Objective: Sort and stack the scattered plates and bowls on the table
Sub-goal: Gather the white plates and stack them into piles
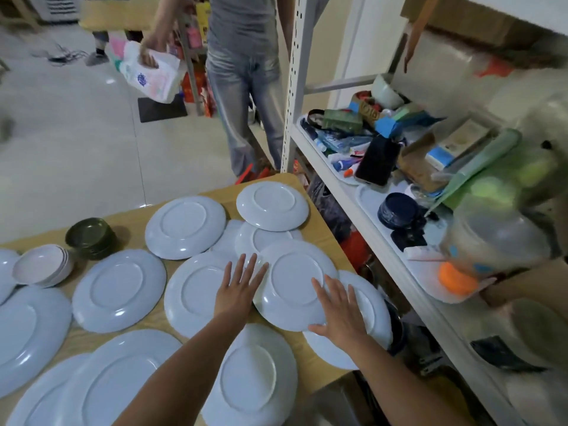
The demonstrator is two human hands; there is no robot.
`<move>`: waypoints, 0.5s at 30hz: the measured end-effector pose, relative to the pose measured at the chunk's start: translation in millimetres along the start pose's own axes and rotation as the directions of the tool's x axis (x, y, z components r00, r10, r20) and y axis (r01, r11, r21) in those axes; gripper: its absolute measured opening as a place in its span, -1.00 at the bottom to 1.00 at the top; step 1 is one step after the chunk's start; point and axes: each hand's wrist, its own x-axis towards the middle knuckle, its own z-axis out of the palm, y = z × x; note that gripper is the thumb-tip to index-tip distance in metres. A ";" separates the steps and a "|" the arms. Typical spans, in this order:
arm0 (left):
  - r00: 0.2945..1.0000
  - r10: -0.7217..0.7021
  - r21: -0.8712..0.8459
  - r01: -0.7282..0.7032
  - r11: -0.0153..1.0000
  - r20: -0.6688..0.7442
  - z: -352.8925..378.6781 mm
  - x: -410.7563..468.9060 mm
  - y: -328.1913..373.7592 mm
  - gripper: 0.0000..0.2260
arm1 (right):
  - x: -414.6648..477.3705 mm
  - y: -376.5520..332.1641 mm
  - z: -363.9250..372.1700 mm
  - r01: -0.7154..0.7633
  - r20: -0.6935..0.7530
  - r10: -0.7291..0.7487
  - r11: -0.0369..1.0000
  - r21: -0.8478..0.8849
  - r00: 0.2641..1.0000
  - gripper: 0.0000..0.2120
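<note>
Several white plates lie upside down, scattered and overlapping, on the wooden table (322,238). A middle-sized plate (292,281) rests on top of others at the right. My left hand (238,287) lies flat with fingers spread at that plate's left rim, over a larger plate (193,295). My right hand (339,309) is flat on its right rim, thumb under the near edge, above another plate (373,305) that overhangs the table edge. A stack of white bowls (43,265) and a stack of dark green bowls (90,236) stand at the far left.
A white metal shelf unit (408,284) full of clutter runs along the table's right side. A person in jeans (246,87) stands beyond the table's far end holding a white packet (152,73). Tiled floor lies to the far left.
</note>
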 end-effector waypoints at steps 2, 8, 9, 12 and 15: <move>0.999 0.038 0.014 -0.038 0.999 0.023 2.5 2.9 3.5 -0.18 | 3.0 2.2 3.4 0.033 0.007 -0.033 0.999 -0.013 0.999 -0.02; 0.991 0.111 0.075 -0.105 0.992 -0.079 1.4 3.8 14.8 -0.28 | 4.8 3.7 12.4 0.054 -0.024 -0.054 0.998 -0.013 0.998 0.00; 0.980 0.149 0.076 -0.140 0.987 -0.131 -1.7 2.2 16.9 -0.27 | 5.3 3.6 13.3 0.056 -0.027 -0.057 0.998 -0.008 0.998 0.00; 0.948 0.259 0.120 -0.240 0.963 -0.185 -4.7 3.8 17.7 -0.32 | 6.5 4.3 15.5 0.065 -0.028 -0.066 0.998 -0.008 0.997 -0.01; 0.913 0.327 0.232 -0.273 0.934 -0.244 -4.7 5.3 15.8 -0.43 | 8.5 4.0 14.8 0.064 -0.034 -0.064 0.998 -0.018 0.997 -0.02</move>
